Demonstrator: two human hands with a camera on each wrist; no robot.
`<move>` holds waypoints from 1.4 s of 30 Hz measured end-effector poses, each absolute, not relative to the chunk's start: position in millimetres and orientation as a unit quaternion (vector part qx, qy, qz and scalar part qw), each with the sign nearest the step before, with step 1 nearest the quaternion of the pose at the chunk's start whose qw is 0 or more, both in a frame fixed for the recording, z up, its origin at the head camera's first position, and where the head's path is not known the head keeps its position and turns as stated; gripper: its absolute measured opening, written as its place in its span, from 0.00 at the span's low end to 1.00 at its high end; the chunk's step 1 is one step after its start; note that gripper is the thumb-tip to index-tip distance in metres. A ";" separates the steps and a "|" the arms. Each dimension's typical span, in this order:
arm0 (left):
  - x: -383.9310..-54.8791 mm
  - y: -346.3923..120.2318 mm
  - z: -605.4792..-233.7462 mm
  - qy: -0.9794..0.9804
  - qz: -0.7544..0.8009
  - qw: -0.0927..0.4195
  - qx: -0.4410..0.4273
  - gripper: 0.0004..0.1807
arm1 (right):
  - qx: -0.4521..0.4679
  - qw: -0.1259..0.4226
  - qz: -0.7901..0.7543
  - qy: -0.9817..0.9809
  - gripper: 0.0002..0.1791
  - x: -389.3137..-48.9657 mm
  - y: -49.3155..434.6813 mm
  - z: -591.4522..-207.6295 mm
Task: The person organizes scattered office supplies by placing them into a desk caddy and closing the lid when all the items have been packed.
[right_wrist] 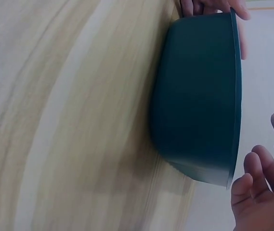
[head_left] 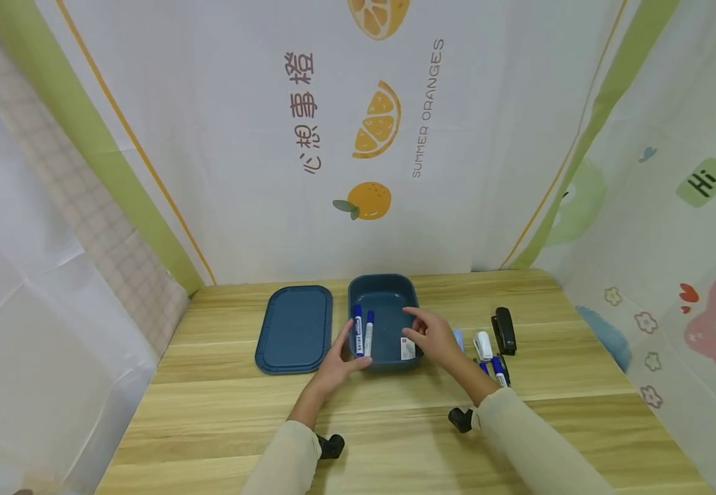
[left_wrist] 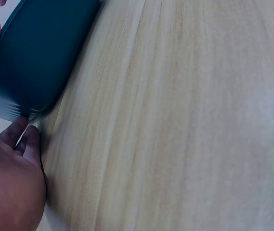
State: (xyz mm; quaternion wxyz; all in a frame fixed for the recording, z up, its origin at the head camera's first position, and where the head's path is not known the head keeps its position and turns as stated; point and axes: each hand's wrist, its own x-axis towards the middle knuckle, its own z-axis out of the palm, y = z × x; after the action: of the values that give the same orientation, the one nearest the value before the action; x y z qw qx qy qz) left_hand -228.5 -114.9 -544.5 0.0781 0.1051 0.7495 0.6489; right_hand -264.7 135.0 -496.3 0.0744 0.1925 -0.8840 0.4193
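Note:
An open dark blue plastic box (head_left: 388,320) stands on the table with two blue-capped markers, one marker (head_left: 359,331) and another marker (head_left: 369,335), against its left inner wall. My left hand (head_left: 331,375) holds the box at its front left corner, thumb at the rim. In the left wrist view, fingertips (left_wrist: 19,130) touch the box's outer wall. Over the right rim is my right hand (head_left: 437,338), fingers bent loosely with nothing between them. The right wrist view shows that hand (right_wrist: 262,187) apart from the box wall (right_wrist: 199,96).
The matching blue lid (head_left: 296,330) lies left of the box. To the right are a black stapler (head_left: 504,331), a small white object (head_left: 483,345), a partly hidden light blue item (head_left: 459,338) and more blue-capped markers (head_left: 498,370). A patterned cloth (head_left: 240,227) hangs behind the table.

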 end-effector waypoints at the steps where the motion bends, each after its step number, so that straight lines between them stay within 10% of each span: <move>1: -228.3 -115.2 -544.5 0.750 0.649 0.078 0.103 0.52 | 0.191 0.075 0.421 -0.883 0.23 -264.2 136.1 -496.5; 42: -215.1 -116.1 -513.3 0.730 0.667 0.099 0.111 0.52 | 0.163 0.109 0.437 -0.878 0.27 -229.5 219.9 -527.2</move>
State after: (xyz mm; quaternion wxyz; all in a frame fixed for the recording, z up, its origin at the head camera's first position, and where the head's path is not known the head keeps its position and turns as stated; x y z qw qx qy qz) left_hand -215.1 -116.1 -513.3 0.0992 0.1107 0.7298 0.6673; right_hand -229.5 219.9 -527.2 0.1088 0.1629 -0.8778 0.4371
